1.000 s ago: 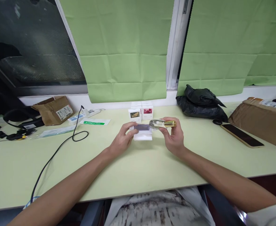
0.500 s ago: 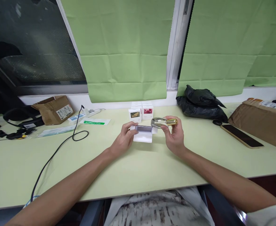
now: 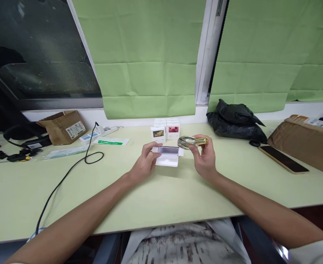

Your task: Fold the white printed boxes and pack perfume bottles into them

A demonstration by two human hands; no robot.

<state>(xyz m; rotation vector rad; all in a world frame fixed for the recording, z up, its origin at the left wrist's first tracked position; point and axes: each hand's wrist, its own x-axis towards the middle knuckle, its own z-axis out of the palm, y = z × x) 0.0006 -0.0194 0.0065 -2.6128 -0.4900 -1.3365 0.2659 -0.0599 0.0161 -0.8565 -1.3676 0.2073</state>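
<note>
Right hand (image 3: 204,158) gripping bottle (image 3: 190,142): clear glass, gold cap, lying sideways above table (image 3: 161,198). Left hand (image 3: 146,161) pinching open white box (image 3: 167,156), dark lining showing.

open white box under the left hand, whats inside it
The small open white cardboard box shows a grey inner lining and nothing lying in it. The left hand steadies its left end, hiding that corner. The clear glass bottle with gold cap is outside, in the right hand.
</note>
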